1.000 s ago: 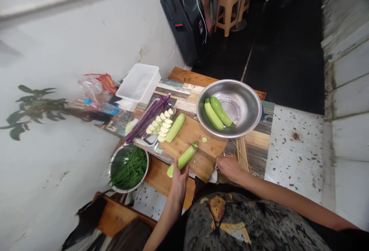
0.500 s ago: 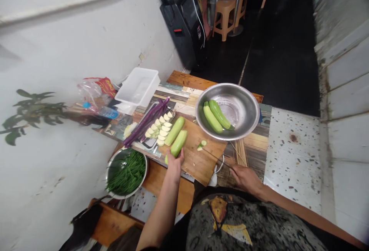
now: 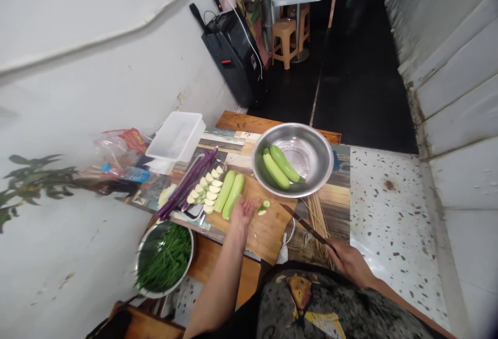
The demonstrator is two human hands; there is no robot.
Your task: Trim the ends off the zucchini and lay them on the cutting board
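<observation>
1. Landmark: cutting board (image 3: 268, 235).
2. Left hand (image 3: 243, 213): over the board's middle, fingers loosely spread, slightly blurred, grip empty. Sits right beside the nearer green squash (image 3: 234, 197); can't tell if it touches.
3. Right hand (image 3: 348, 261): off the board's right side, fingers closed round the handle of the knife (image 3: 309, 227). Blade points back toward the board, tip over its right edge.
4. Nearer squash lies on the board's left part, alongside a second squash (image 3: 224, 191), roughly parallel.
5. Small cut ends (image 3: 264, 207): on the board, right of the left hand.
6. Steel bowl (image 3: 327, 173): beyond the board's far right corner, two whole squashes (image 3: 275, 170) inside.
7. Thin sticks (image 3: 317, 219): right of the board, under the knife.
8. Pale slices (image 3: 210, 188): rows at the board's left edge; purple eggplants (image 3: 189, 183) farther left.
</observation>
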